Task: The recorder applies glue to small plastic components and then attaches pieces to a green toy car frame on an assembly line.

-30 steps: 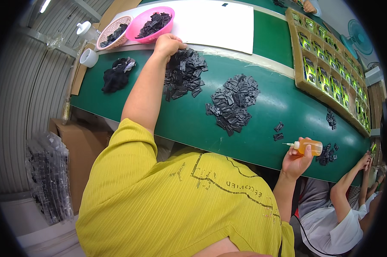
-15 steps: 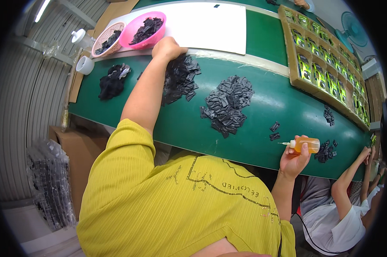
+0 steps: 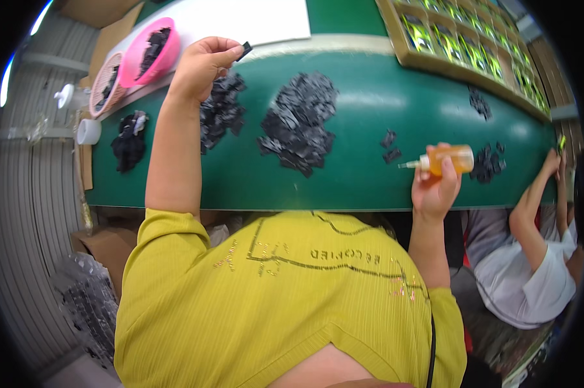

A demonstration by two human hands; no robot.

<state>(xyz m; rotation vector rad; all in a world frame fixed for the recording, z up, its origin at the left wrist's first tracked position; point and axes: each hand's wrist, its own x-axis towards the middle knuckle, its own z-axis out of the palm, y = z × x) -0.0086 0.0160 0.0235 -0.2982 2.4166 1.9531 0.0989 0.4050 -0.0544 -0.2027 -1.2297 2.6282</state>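
Note:
Pinched in the fingers of my left hand [image 3: 205,63] is a small flat black piece [image 3: 244,51], held above the far side of the green table [image 3: 363,84]. Below that hand lies a heap of black pieces [image 3: 224,113], partly covered by my wrist. A larger heap of dark grey pieces [image 3: 302,119] spreads to its right. My right hand [image 3: 437,187] grips a clear bottle [image 3: 457,158] of orange liquid, its thin needle tip pointing left. Two small loose pieces [image 3: 390,155] lie just left of the needle, and a small black pile [image 3: 488,165] is right of the bottle.
A pink bowl [image 3: 131,64] and a paler basket [image 3: 98,90] hold black pieces at the far left, beside a white board [image 3: 259,19]. Dark cloth [image 3: 129,145] lies nearer. A divided cardboard box [image 3: 405,55] of green packages stands far right. Another person's arm [image 3: 531,194] is at the right.
My left hand has come up from beside the pink bowl, and a black piece now shows in its fingers. My right hand still holds the bottle. The whole view has shifted and turned.

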